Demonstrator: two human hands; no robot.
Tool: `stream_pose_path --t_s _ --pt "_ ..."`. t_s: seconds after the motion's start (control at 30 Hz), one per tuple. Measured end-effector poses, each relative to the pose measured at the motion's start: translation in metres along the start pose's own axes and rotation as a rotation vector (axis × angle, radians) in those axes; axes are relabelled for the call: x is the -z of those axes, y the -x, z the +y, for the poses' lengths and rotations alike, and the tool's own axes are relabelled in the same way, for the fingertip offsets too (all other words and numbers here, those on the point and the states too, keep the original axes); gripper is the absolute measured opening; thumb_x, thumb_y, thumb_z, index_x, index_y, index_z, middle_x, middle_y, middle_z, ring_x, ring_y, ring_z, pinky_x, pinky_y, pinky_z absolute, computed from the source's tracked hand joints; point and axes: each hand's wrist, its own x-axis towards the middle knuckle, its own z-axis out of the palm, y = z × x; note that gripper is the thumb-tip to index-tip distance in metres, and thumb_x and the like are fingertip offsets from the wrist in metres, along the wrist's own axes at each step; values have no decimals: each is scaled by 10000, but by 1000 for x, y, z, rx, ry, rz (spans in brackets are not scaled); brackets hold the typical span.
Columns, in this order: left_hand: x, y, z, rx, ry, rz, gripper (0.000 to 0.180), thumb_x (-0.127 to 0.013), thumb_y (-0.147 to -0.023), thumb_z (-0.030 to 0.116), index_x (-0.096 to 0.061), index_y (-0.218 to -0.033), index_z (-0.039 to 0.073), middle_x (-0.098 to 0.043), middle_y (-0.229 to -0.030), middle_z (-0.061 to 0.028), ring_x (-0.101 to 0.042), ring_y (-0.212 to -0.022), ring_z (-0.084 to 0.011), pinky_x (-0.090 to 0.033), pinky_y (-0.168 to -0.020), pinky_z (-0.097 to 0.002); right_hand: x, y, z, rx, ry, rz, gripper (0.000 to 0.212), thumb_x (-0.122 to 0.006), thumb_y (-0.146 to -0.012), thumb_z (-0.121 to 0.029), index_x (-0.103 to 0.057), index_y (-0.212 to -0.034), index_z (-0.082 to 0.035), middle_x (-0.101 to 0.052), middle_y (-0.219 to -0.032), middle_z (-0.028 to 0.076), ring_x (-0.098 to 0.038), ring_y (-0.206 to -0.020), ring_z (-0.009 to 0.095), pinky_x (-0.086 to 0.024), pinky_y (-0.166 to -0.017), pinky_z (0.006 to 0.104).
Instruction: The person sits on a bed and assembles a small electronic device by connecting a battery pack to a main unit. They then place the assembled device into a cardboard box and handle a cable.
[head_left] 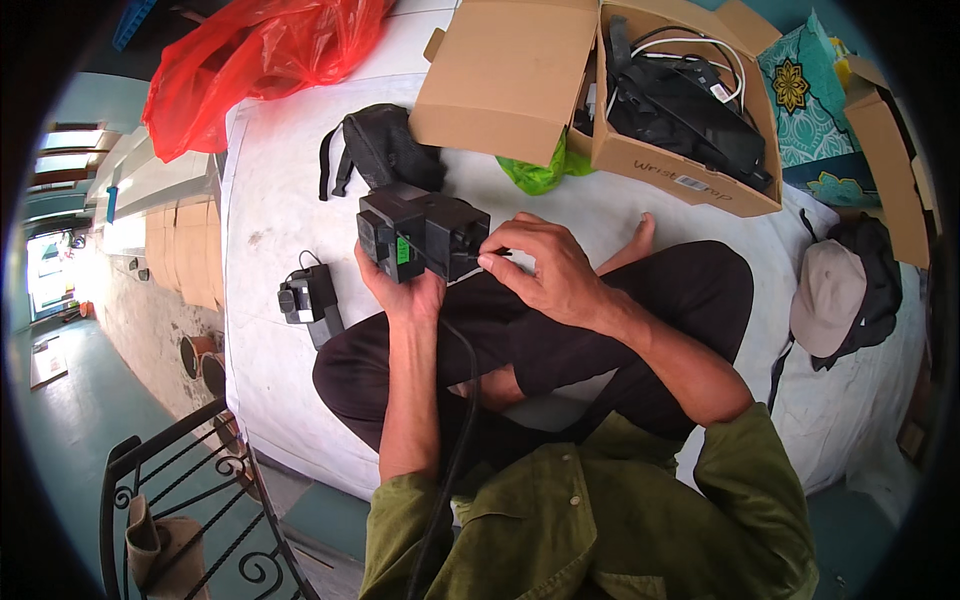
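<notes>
In front of my chest I hold up a black boxy device (457, 222) with a bright green label on its near side. My left hand (408, 300) is closed around it from below. At the device's right end, my right hand (550, 270) pinches with thumb and forefinger. A thin dark end shows between those fingertips, too small to name. A black cable (470, 365) runs down past my left forearm toward my lap. On the white sheet to the left lies a small black camera-like device (300, 300) with a strap. Beyond my left hand is a black pouch (385, 145) with straps.
An opened cardboard box (690, 185) holds black gear and cables at the far right, near a green plastic bag (540, 172). A red plastic bag (265, 65) lies far left. A cap (828, 298) rests against a black bag. A metal railing (190, 500) stands lower left.
</notes>
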Motion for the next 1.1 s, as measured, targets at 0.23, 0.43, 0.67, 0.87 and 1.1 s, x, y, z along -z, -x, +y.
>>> stream_pose_path --t_s 0.23,0.43,0.67,0.87,1.1 --pt "1 -2 -4 -11 16 122 434 -509 -918 389 -582 -1200 66 -618 -1187 -95 -579 -1116 -254 -447 -1004 -417 4 -1 -3 70 91 166 48 -650 -775 -8 -604 -786 -4 -598 -750 105 -561 -733 268 -443 -696 358" --pt "-2 -1 -5 4 1 132 422 -503 -921 389 -588 -1194 78 -620 -1189 -71 -582 -1108 -241 -449 -1000 -410 6 -2 -2 65 133 200 71 -646 -745 8 -577 -749 -8 -567 -717 94 -544 -710 268 -431 -671 365" --pt "2 -1 -9 44 -19 8 415 -492 -924 394 -589 -1197 97 -618 -1196 -68 -564 -1135 -240 -424 -1013 -428 5 -1 -1 78 257 199 93 -673 -740 -17 -581 -740 -32 -557 -717 72 -545 -718 257 -415 -670 362" --pt "3 4 -15 37 -98 110 396 -497 -936 407 -601 -1172 107 -645 -1151 -57 -595 -1087 -236 -443 -975 -431 0 -1 1 90 353 188 103 -688 -745 -46 -585 -747 -49 -567 -751 71 -559 -761 272 -412 -685 376" --pt "11 -2 -13 -8 -115 135 382 -491 -929 414 -625 -1124 114 -662 -1103 -40 -605 -1036 -219 -456 -945 -405 0 -2 -6 59 274 87 68 -656 -782 -39 -588 -785 -37 -550 -736 75 -548 -749 277 -406 -706 381"
